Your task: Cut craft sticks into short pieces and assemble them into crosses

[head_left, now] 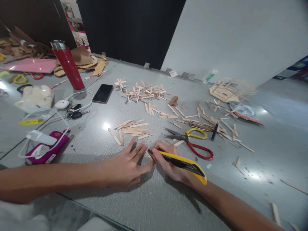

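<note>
My right hand (pixel 168 160) is closed around a yellow and black box cutter (pixel 183 162), its tip end pointing left. Under that tip lies a short wooden craft stick (pixel 149 156), partly covered by fingers. My left hand (pixel 131 163) holds the stick against the table, fingertips at its far end and thumb at its near end. Just beyond the left hand lies a loose pile of craft sticks (pixel 132 127). Scissors (pixel 186 137) with one yellow and one red handle lie open past my right hand.
More craft sticks are heaped at the back (pixel 146 91) and at the right. A stick frame model (pixel 231 91) stands at the back right. On the left are a phone (pixel 103 93), a red flask (pixel 68 67), keys (pixel 76 112) and a purple power bank (pixel 48 149) with white cables.
</note>
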{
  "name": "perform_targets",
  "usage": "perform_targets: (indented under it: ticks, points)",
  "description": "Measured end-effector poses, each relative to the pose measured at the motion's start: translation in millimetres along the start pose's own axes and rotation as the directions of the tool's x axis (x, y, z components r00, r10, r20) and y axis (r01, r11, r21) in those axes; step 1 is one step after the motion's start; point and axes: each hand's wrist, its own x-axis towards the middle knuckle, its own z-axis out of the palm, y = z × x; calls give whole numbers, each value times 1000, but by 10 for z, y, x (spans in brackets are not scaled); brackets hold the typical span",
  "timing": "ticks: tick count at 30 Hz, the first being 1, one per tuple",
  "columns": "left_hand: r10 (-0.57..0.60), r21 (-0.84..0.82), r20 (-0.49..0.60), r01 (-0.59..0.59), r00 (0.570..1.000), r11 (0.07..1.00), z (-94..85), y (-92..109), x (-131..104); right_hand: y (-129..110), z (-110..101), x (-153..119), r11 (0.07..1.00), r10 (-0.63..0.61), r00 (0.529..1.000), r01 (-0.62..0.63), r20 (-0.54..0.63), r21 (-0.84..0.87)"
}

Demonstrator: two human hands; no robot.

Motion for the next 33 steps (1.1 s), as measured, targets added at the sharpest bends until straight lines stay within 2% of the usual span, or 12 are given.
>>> perform_targets:
  ticks: [9,17,25,33]
  points:
    - [15,72,11,-16,1000,997,-51,15,35,-37,30,13,1000,7,1000,-7,9,2]
    - [15,47,-6,-15,1000,999,9,10,29,-41,37,16,998,17,999,-19,-28,-64]
    - [-33,84,87,25,996,996,-96,67,56,8,42,19,997,-34,999,34,-4,-64]
    - [-30,79,44,27,999,997,-78,53,51,20,19,5,996,-61,998,63,32,-56]
